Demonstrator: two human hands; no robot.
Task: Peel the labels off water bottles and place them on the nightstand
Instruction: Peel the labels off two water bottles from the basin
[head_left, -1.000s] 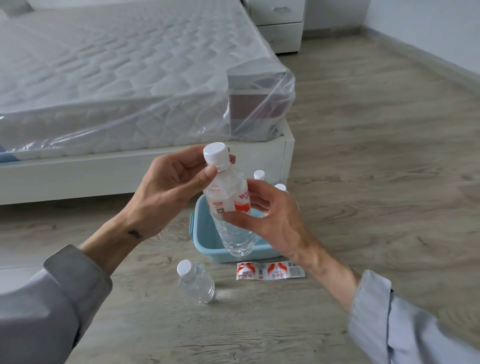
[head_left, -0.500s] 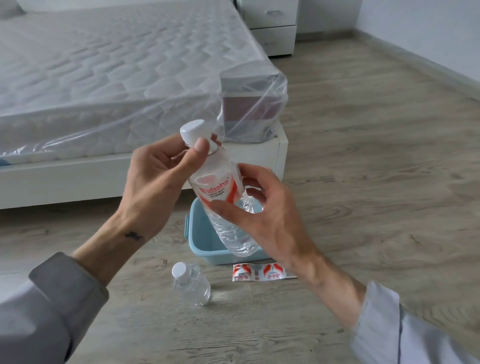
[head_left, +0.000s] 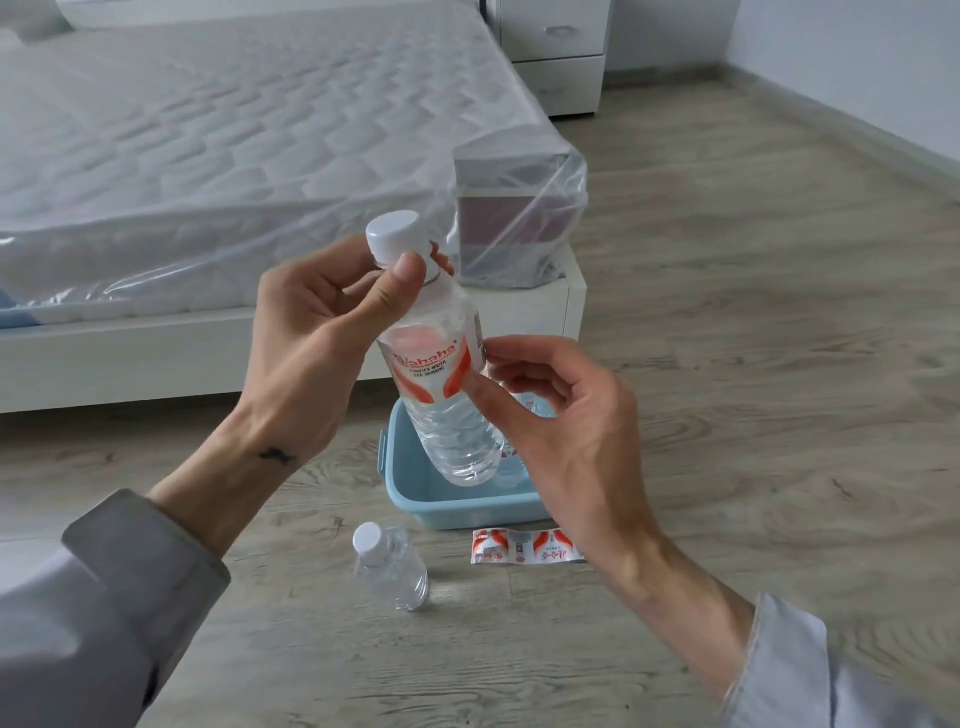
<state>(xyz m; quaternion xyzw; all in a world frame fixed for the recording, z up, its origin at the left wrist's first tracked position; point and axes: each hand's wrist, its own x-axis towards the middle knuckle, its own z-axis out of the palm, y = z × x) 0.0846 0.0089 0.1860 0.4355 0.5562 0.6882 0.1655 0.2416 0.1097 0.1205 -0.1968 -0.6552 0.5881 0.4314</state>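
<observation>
Item: Wahaha water bottle (head_left: 441, 374), tilted, held in air directly above blue tub (head_left: 410, 480).
Left hand (head_left: 317, 338): clasping bottle neck below white cap (head_left: 395, 236).
Right hand (head_left: 550, 415): thumb and forefinger pinching red-white label (head_left: 434, 369) at its right edge.
Below tub, on floor: bare bottle (head_left: 389, 569), peeled label strip (head_left: 519, 545).
Nightstand (head_left: 553, 52): well beyond tub.
Advice: keep neck firm, lift seam, pull label sideways around bottle, slowly, avoiding tear.

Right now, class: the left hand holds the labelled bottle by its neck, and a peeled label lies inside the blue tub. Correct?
Not quite. The head view shows the peeled label on the floor in front of the blue tub, not inside. The left hand does hold the labelled bottle by its neck.
</observation>
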